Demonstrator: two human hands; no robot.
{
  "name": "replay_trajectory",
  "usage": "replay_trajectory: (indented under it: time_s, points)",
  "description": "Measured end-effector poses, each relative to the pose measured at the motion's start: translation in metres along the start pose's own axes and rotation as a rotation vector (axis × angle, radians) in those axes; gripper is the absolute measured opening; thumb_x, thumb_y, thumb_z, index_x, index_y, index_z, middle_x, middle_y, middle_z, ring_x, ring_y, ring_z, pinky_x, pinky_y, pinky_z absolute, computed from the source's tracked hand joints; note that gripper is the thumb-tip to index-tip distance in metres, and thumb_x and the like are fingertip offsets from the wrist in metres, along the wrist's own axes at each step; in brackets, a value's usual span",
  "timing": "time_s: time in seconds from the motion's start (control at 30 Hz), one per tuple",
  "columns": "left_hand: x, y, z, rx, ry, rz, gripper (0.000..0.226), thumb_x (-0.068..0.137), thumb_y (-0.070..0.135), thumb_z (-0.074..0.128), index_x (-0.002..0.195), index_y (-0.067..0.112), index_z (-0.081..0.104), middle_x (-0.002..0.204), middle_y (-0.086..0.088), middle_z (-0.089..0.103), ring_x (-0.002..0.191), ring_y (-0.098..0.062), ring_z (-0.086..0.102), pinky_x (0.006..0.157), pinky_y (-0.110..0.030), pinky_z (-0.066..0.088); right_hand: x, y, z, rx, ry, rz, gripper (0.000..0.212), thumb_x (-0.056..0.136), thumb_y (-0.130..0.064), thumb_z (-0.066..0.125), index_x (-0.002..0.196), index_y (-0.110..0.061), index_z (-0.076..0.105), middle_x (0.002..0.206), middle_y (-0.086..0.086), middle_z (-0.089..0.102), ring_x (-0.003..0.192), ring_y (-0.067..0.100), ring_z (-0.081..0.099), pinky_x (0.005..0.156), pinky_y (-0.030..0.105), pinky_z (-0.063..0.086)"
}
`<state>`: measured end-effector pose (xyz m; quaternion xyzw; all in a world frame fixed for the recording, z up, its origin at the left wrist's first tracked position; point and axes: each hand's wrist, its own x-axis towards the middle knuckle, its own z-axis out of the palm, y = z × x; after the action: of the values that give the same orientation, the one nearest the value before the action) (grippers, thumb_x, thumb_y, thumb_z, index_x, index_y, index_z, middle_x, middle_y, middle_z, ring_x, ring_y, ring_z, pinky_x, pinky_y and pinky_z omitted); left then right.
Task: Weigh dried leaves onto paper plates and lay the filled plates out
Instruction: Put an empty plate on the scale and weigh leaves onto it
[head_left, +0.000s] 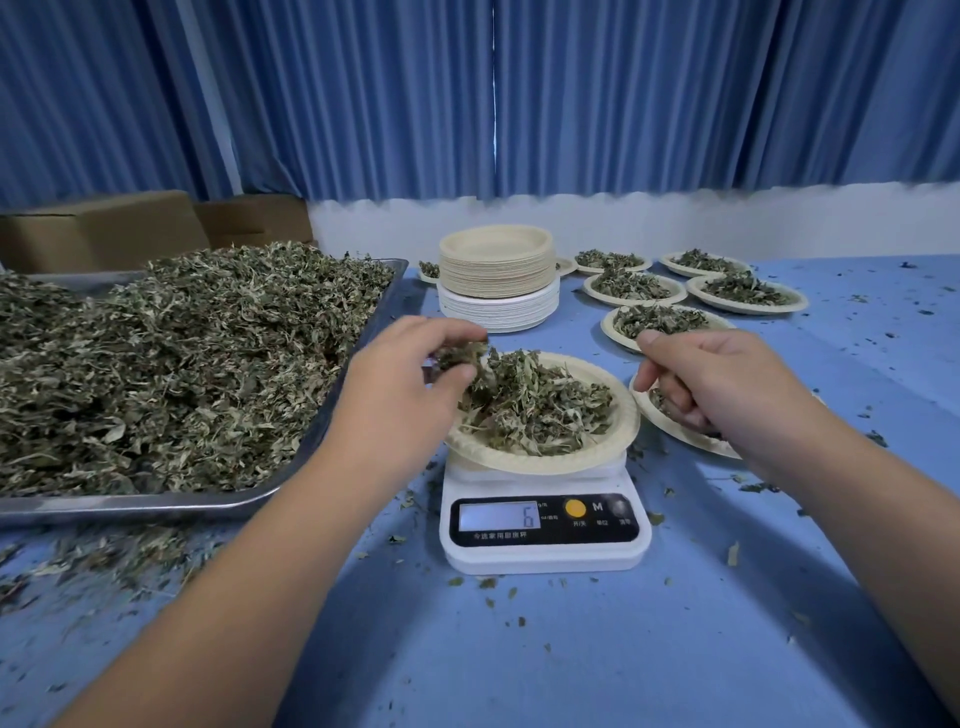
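Observation:
A white kitchen scale (545, 540) stands in the middle of the blue table, its display reading 6. On it sits a paper plate (608, 441) heaped with dried leaves (535, 410). My left hand (400, 384) hovers at the plate's left edge and pinches a small clump of leaves (460, 356). My right hand (727, 384) hangs to the right of the plate, fingers loosely curled, holding nothing that I can see. It covers part of a filled plate (670, 423) behind it.
A large metal tray (358, 374) piled with dried leaves fills the left. A stack of unused paper plates (496, 275) stands behind the scale. Several filled plates (634, 288) lie at the back right. Leaf crumbs litter the table. Cardboard boxes (104, 228) sit at the back left.

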<state>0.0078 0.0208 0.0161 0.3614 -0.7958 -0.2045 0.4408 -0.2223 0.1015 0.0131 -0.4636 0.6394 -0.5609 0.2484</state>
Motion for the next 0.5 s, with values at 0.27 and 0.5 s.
replay_trajectory:
  time_s: [0.27,0.5]
  points:
    - [-0.003,-0.006,-0.009,-0.154,-0.033,-0.023,0.037,0.099,0.01,0.049,0.115,0.04,0.062,0.116,0.023,0.062,0.106,0.012,0.055,0.08,0.002,0.039,0.0,0.0,0.0,0.006,0.005,-0.005,0.045,0.094,-0.035,0.058,0.055,-0.013,0.066,0.046,0.001,0.035,0.039,0.013,0.027,0.04,0.02,0.021]
    - [0.007,-0.038,-0.044,0.384,0.095,-0.161,0.026,0.095,0.016,0.049,0.112,0.026,0.067,0.104,0.007,0.058,0.087,-0.012,0.054,0.077,-0.026,0.041,-0.001,0.001,-0.001,0.0,0.011,-0.005,0.044,0.093,-0.034,0.058,0.055,-0.013,0.065,0.045,0.001,0.036,0.037,0.013,0.028,0.038,0.019,0.021]
